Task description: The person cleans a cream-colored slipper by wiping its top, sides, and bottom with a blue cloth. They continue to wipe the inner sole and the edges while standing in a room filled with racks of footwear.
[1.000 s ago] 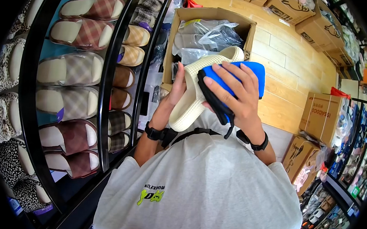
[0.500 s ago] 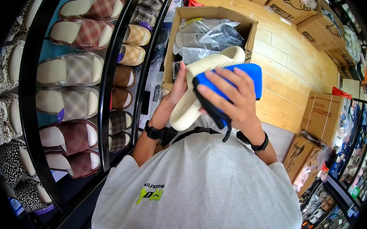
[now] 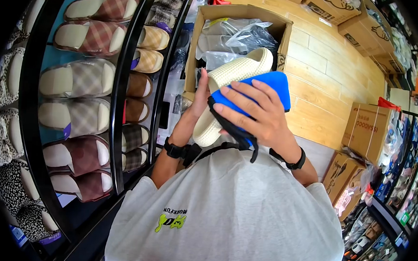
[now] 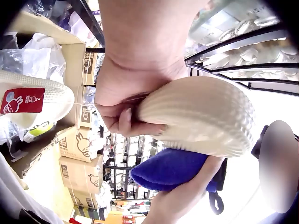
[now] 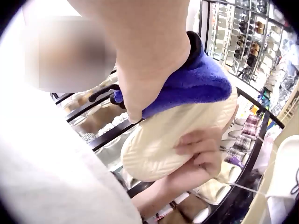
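My left hand [image 3: 199, 101] holds a cream waffle-textured slipper [image 3: 208, 125] from its left side. In the right wrist view, the fingers [image 5: 198, 149] of that hand curl against its pale sole. My right hand [image 3: 262, 117] grips a blue plush cloth [image 3: 281, 87] with a black edge and a hanging loop, its fingers spread across the top and its thumb underneath. The cloth overlaps the slipper's right side in the head view. A second cream slipper [image 4: 58, 100] with a red tag [image 4: 22, 100] shows in the left wrist view, and a thin string runs from it toward my left hand.
A rack [image 3: 122, 101] of plaid and patterned slippers stands close on my left. Beyond my hands, an open cardboard box [image 3: 285, 44] holds bagged items. More cartons [image 3: 362, 125] and shelves of footwear line the right side, with wooden floor [image 3: 312, 89] between.
My right hand has slid leftward with the blue cloth, which covers more of the slipper in the head view. The left hand keeps its hold, and the slipper has shifted only slightly.
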Demonstrator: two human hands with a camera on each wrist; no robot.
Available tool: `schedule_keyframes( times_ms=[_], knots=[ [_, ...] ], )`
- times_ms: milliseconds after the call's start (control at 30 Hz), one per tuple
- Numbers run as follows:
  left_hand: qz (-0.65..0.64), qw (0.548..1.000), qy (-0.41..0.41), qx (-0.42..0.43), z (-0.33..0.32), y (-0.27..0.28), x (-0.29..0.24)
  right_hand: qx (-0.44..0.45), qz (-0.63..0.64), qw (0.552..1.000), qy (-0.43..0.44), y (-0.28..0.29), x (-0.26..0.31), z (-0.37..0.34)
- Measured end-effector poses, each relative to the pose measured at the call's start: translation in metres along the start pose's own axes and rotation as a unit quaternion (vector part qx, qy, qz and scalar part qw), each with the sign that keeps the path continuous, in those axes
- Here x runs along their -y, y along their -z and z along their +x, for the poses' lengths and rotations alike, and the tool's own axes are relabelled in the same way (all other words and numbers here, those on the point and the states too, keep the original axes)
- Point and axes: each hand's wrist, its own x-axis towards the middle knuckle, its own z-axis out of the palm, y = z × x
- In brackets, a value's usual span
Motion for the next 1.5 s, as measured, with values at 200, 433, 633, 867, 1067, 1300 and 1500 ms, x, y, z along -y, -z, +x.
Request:
schedule_keyframes(
  times_ms=[200,433,633,867,1067,1300,1500],
  knots=[
    [0.071,0.996,-0.027,-0.054,-0.006,-0.017,0.001,-0.052,-0.017,0.995,-0.078,0.008,-0.014,0.005],
    [0.038,0.989,0.022,-0.139,-0.013,-0.037,-0.008,-0.016,-0.005,0.999,0.033,0.000,-0.006,0.000],
    [0.066,0.997,-0.032,-0.024,-0.010,-0.008,0.004,-0.044,-0.008,0.996,-0.072,0.009,-0.014,0.004],
    [0.138,0.989,-0.043,0.026,-0.012,0.009,-0.005,-0.037,-0.021,0.998,0.043,-0.006,-0.003,-0.003],
    [0.128,0.991,-0.033,-0.005,-0.014,-0.003,-0.006,-0.090,-0.016,0.993,-0.070,0.007,-0.023,0.001],
    [0.138,0.989,-0.022,-0.042,-0.015,-0.015,-0.006,-0.010,-0.005,0.999,0.053,0.008,-0.015,-0.005],
    [0.107,0.994,-0.014,0.002,-0.010,-0.008,0.003,-0.041,0.006,0.997,-0.065,0.017,-0.021,0.002]
  ],
)
